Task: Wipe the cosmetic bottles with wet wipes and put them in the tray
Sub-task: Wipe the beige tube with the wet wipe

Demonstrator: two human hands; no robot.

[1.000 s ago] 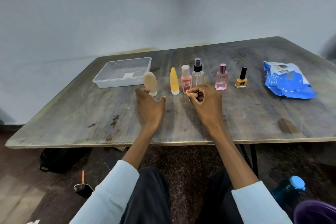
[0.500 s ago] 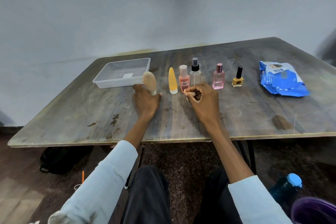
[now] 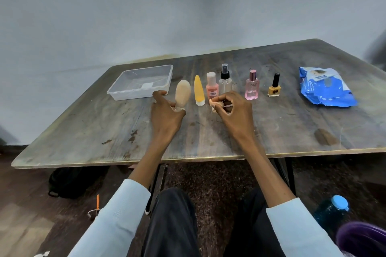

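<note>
- Clear plastic tray at the left end of the bottle row, label patch on its floor.
- Blue wipes pack far right of tray, crumpled.
- Beige tube just right of tray, cap down, gripped low by left hand.
- Right hand further right, pinching a small pale item, too small to identify.
- Yellow tube, peach bottle, clear sprayer, pink perfume, yellow polish upright between.

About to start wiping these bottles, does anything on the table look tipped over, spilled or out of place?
Nothing is spilled or lying flat. The beige tube leans left while the left hand holds its base; the other bottles stand upright in a row. The tray holds no bottles, and the wipes pack looks crumpled.
</note>
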